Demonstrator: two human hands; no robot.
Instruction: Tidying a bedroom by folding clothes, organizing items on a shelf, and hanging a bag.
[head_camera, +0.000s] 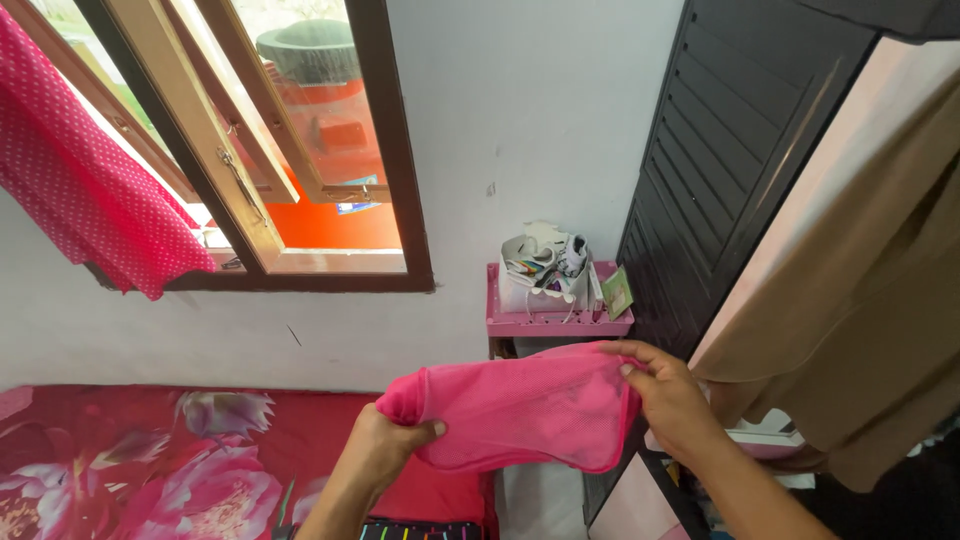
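Note:
A thin pink mesh cloth (520, 410) is stretched between both of my hands at the bottom middle of the view. My left hand (385, 445) pinches its bunched left end. My right hand (668, 400) grips its right edge with fingers curled over the top. The cloth hangs in the air above the edge of a bed with a red floral cover (150, 460).
A pink plastic shelf (555, 320) with white items stands against the white wall behind the cloth. A dark louvred wardrobe door (730, 170) is open on the right, with a brown garment (870, 330) hanging. A wooden window (300, 200) and a pink dotted curtain (80, 190) are at left.

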